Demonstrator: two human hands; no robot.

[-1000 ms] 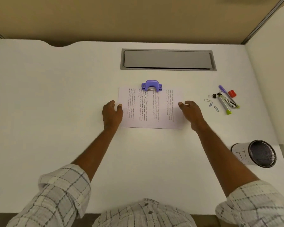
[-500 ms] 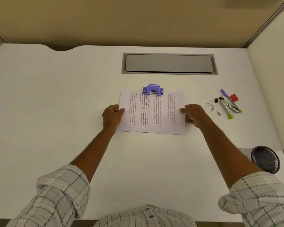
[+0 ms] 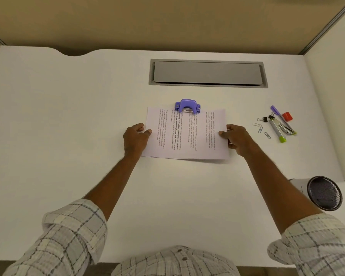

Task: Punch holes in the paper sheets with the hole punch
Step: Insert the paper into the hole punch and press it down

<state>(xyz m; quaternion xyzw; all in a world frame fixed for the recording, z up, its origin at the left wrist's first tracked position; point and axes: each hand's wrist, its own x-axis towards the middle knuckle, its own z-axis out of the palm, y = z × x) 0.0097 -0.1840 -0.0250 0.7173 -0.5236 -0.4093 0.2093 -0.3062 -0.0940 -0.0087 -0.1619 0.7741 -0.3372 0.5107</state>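
A stack of printed paper sheets (image 3: 187,134) lies on the white desk, its far edge slid into the slot of a purple hole punch (image 3: 187,106). My left hand (image 3: 134,139) pinches the left edge of the sheets, thumb on top. At the right edge my right hand (image 3: 236,139) grips the sheets the same way. The near edge of the stack sits slightly lifted off the desk. Neither hand touches the punch.
To the right lie paper clips (image 3: 260,129), binder clips (image 3: 264,119), a stapler and pens (image 3: 281,128) and a red eraser (image 3: 287,116). A mesh pen cup (image 3: 324,193) lies on its side at the right edge. A grey cable tray lid (image 3: 207,73) sits behind the punch.
Both hands have closed onto the side edges of the sheets, and the sheets have come a little toward me. The punch stays in place.
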